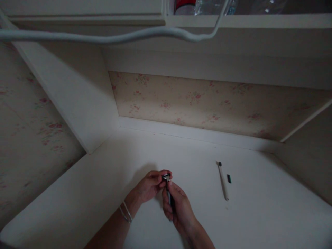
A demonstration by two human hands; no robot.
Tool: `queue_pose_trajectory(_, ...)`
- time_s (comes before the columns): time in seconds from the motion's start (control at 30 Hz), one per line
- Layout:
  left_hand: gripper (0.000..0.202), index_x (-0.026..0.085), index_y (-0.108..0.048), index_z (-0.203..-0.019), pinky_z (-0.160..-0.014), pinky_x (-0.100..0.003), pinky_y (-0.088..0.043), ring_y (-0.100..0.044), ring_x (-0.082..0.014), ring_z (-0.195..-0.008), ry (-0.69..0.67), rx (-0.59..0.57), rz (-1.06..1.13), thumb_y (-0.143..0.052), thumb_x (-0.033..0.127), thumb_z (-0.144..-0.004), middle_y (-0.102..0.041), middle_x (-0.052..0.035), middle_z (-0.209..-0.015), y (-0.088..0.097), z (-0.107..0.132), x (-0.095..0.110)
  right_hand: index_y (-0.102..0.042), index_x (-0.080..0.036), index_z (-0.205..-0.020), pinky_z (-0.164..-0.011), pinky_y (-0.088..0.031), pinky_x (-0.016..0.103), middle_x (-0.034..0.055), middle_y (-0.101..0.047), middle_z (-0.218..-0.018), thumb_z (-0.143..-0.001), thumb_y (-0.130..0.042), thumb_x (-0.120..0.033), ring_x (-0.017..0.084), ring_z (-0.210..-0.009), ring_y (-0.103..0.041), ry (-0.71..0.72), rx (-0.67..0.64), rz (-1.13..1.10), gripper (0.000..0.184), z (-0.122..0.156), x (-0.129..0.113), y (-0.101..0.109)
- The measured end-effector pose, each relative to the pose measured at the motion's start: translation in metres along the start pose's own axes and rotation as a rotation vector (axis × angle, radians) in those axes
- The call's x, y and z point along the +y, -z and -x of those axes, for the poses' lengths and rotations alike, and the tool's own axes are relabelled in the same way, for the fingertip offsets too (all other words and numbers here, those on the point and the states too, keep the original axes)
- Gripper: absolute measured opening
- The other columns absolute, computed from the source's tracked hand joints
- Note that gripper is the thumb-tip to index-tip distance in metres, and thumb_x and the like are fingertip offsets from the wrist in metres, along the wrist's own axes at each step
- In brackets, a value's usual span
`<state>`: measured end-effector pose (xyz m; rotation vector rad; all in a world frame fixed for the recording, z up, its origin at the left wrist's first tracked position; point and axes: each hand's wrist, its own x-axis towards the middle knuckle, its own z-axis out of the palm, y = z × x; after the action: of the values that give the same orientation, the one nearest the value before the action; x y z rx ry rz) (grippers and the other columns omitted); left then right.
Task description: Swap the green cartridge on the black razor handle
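Both hands meet over the white desktop around a razor (166, 178) with a dark handle and a silvery neck. My right hand (178, 204) is wrapped round the handle, which points down toward me. At the top, the fingers of my left hand (150, 185) pinch the dark head end. Whether the head is fully joined to the neck is hidden by the fingers. To the right lies a slim, pale-handled toothbrush (223, 183) with a dark head. Beside it is a small dark green rectangular piece (229, 178), apart from both hands.
The white desktop (103, 193) ends at a low back ledge below flowered wallpaper (194, 100). A white side panel (70, 90) stands at the left. Overhead, a pale curved lamp arm (103, 38) crosses in front of a shelf (246, 21) holding clear plastic items.
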<state>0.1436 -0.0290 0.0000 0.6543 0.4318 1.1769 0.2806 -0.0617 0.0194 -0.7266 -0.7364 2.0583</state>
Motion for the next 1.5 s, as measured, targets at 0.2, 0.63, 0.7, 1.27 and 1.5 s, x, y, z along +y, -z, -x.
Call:
queue_pose_trajectory(0.2,0.022,0.018,-0.075,-0.086,-0.067,-0.024,-0.045,-0.056,-0.0084,-0.063,-0.024,-0.008,0.029,-0.079,0.024,-0.066,-0.067,-0.0089,-0.1,-0.001,0.0,-0.001,-0.058,-0.015,-0.091,-0.026,-0.023,0.014,-0.0056,-0.046,-0.054,-0.086,-0.055,-0.049,0.003,-0.033,-0.029,0.014,-0.009,-0.005,0.034,-0.001,-0.004,-0.002)
queue_pose_trajectory(0.63,0.022,0.017,-0.074,-0.086,-0.064,-0.022,-0.047,-0.063,-0.0155,-0.081,-0.036,0.004,0.032,-0.079,0.022,-0.066,-0.069,-0.0093,-0.101,0.0,-0.001,-0.002,-0.053,-0.016,-0.08,-0.026,-0.019,0.013,-0.0074,-0.043,-0.052,-0.082,-0.06,-0.049,0.002,-0.032,-0.023,0.042,0.019,-0.003,0.033,-0.002,-0.002,0.0)
queue_pose_trajectory(0.7,0.021,0.017,-0.074,-0.086,-0.065,-0.022,-0.048,-0.063,-0.0169,-0.085,-0.033,-0.009,0.034,-0.078,0.022,-0.066,-0.069,-0.0092,-0.101,-0.001,-0.001,-0.002,-0.052,-0.017,-0.079,-0.026,-0.016,0.012,-0.0083,-0.041,-0.05,-0.08,-0.061,-0.05,0.002,-0.032,-0.02,0.04,0.033,-0.01,0.035,-0.002,-0.001,-0.001)
queue_pose_trajectory(1.27,0.022,0.02,-0.074,-0.087,-0.074,-0.024,-0.046,-0.06,-0.0166,-0.092,-0.069,-0.072,0.018,-0.078,0.023,-0.066,-0.066,-0.0071,-0.105,0.001,0.002,-0.001,-0.05,-0.017,-0.073,-0.027,-0.016,0.014,-0.0092,-0.037,-0.047,-0.081,-0.058,-0.055,0.002,-0.031,-0.019,0.148,0.08,0.118,0.04,-0.001,0.004,-0.008)
queue_pose_trajectory(1.5,0.018,0.022,-0.074,-0.087,-0.073,-0.025,-0.047,-0.061,-0.0176,-0.091,-0.087,-0.101,0.035,-0.076,0.026,-0.07,-0.066,-0.0069,-0.104,0.002,0.003,-0.002,-0.051,-0.017,-0.075,-0.028,-0.015,0.014,-0.0088,-0.038,-0.05,-0.078,-0.062,-0.053,0.002,-0.033,-0.018,0.088,0.024,0.035,0.038,0.005,0.003,-0.012)
